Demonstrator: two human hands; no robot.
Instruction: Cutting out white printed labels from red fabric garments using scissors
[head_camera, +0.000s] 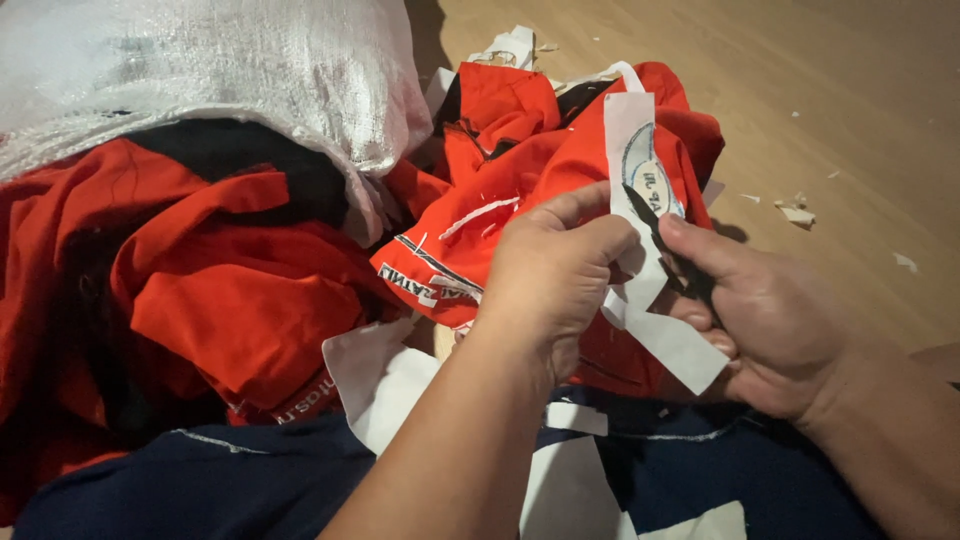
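Holding: left hand (553, 270) pinches white paper strip (640, 240)
Right hand (765, 320): grips small dark scissors (668, 245) at the strip
Beneath: red garments (230, 290)
Floor (840, 110): paper scraps (798, 212)

White woven sack (250, 70) over red garments (220, 290) — paper scraps (798, 213) on floor (820, 90).

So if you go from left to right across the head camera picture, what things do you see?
Pile of red cloth → left hand → white paper strip with an oval print → right hand, which holds small dark scissors → white paper scraps on the wooden floor.
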